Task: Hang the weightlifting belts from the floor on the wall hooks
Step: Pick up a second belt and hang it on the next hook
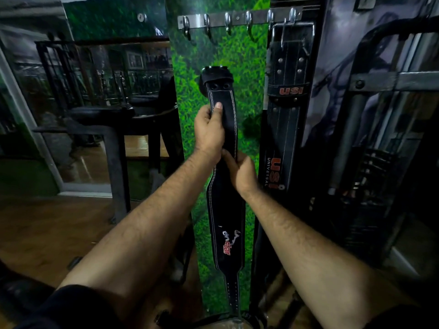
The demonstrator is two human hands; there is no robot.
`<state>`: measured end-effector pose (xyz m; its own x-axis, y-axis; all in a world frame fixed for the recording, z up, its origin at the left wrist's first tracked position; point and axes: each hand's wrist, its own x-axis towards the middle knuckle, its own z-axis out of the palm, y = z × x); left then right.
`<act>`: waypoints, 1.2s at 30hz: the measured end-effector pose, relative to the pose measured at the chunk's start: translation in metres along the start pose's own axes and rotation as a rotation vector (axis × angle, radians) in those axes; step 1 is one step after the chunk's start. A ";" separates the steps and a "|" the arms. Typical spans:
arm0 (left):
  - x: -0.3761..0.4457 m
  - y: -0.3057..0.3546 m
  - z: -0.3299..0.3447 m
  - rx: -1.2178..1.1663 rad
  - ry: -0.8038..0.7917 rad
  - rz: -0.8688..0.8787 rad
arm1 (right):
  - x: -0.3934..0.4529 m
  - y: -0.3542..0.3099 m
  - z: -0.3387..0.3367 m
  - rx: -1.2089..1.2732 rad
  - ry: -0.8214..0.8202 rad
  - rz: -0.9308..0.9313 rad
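Note:
I hold a black weightlifting belt [225, 224] upright in front of the green grass-pattern wall panel. My left hand [209, 131] grips its narrow upper strap, thumb on the front, just below the buckle end [216, 77]. My right hand [243, 173] pinches the belt's right edge a little lower, where it widens. The buckle end is well below the metal hook rail [237, 20], which carries several hooks. A second black belt marked USI [286, 110] hangs by its buckle from the rail's right-hand hooks.
A dark weight machine [370, 162] stands close on the right. A mirror and a black bench frame [111, 143] fill the left. The floor is wood [47, 229]. Another dark object lies at my feet [232, 321].

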<state>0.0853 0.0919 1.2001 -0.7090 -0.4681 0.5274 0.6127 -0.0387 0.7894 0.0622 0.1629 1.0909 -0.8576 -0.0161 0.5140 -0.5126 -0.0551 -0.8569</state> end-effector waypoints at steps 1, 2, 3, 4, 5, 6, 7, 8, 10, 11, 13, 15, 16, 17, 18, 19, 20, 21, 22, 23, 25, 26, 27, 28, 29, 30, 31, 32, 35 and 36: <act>0.004 0.000 -0.002 -0.016 -0.005 -0.006 | -0.006 0.002 -0.002 -0.032 -0.027 0.006; 0.005 0.000 -0.004 -0.022 -0.009 -0.014 | -0.012 0.010 -0.005 -0.061 -0.057 0.018; 0.004 0.000 -0.006 -0.019 -0.011 -0.022 | -0.019 0.014 -0.007 -0.092 -0.094 0.030; 0.004 -0.002 -0.009 -0.018 -0.016 -0.028 | -0.025 0.018 -0.010 -0.132 -0.136 0.051; 0.003 -0.003 -0.013 -0.019 -0.017 -0.040 | -0.030 0.022 -0.013 -0.186 -0.181 0.090; 0.004 -0.005 -0.017 -0.024 -0.011 -0.052 | -0.034 0.026 -0.016 -0.255 -0.218 0.141; 0.005 -0.005 -0.022 -0.031 -0.004 -0.065 | -0.037 0.029 -0.020 -0.331 -0.251 0.216; 0.009 -0.006 -0.026 -0.041 -0.002 -0.077 | -0.038 0.030 -0.023 -0.375 -0.275 0.286; 0.013 -0.004 -0.033 -0.050 -0.002 -0.110 | -0.035 0.018 -0.020 -0.352 -0.270 0.299; 0.013 -0.003 -0.035 -0.047 -0.002 -0.121 | -0.028 0.010 -0.013 -0.297 -0.237 0.244; 0.012 -0.003 -0.037 -0.046 -0.027 -0.136 | -0.006 -0.009 0.004 -0.227 -0.117 0.121; 0.011 -0.002 -0.036 -0.075 -0.042 -0.153 | 0.014 -0.020 0.018 -0.192 -0.088 0.046; 0.012 0.000 -0.037 -0.091 -0.042 -0.160 | 0.017 -0.018 0.021 -0.203 -0.090 0.047; 0.014 0.002 -0.038 -0.109 -0.053 -0.165 | 0.014 -0.015 0.020 -0.224 -0.110 0.046; 0.015 0.002 -0.039 -0.128 -0.072 -0.170 | 0.009 -0.007 0.015 -0.248 -0.149 0.046; 0.015 0.003 -0.041 -0.155 -0.095 -0.173 | 0.000 -0.001 0.010 -0.258 -0.186 0.058; 0.013 0.003 -0.042 -0.178 -0.114 -0.176 | -0.008 0.008 0.005 -0.268 -0.216 0.086; 0.010 0.001 -0.043 -0.191 -0.133 -0.182 | -0.016 0.017 0.000 -0.274 -0.251 0.129; 0.007 -0.001 -0.044 -0.196 -0.151 -0.192 | -0.021 0.025 -0.004 -0.308 -0.271 0.172; 0.006 -0.005 -0.046 -0.199 -0.162 -0.209 | -0.024 0.032 -0.006 -0.364 -0.280 0.213; 0.007 -0.014 -0.054 -0.205 -0.160 -0.247 | -0.029 0.037 -0.006 -0.489 -0.299 0.288; 0.008 -0.015 -0.058 -0.208 -0.155 -0.269 | -0.030 0.039 -0.006 -0.573 -0.317 0.309; 0.010 -0.016 -0.062 -0.209 -0.146 -0.284 | -0.030 0.038 -0.007 -0.646 -0.350 0.319; 0.014 -0.018 -0.065 -0.205 -0.140 -0.295 | -0.029 0.036 -0.007 -0.645 -0.371 0.340; 0.017 -0.017 -0.068 -0.201 -0.145 -0.301 | -0.027 0.030 -0.006 -0.577 -0.360 0.355; 0.019 -0.014 -0.070 -0.197 -0.147 -0.299 | -0.023 0.022 -0.003 -0.458 -0.344 0.356; 0.021 -0.011 -0.071 -0.192 -0.153 -0.297 | -0.019 0.013 0.000 -0.340 -0.294 0.362; 0.022 -0.008 -0.073 -0.195 -0.165 -0.297 | -0.014 0.003 0.003 -0.249 -0.214 0.373; 0.021 -0.004 -0.076 -0.189 -0.227 -0.315 | 0.004 -0.034 0.014 -0.084 -0.065 0.314; 0.019 -0.004 -0.077 -0.181 -0.250 -0.315 | 0.011 -0.046 0.017 -0.055 -0.038 0.278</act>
<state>0.0967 0.0149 1.1827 -0.9200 -0.1820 0.3472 0.3887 -0.3098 0.8677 0.0767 0.1480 1.1364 -0.9638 -0.0608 0.2597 -0.2608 0.0112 -0.9653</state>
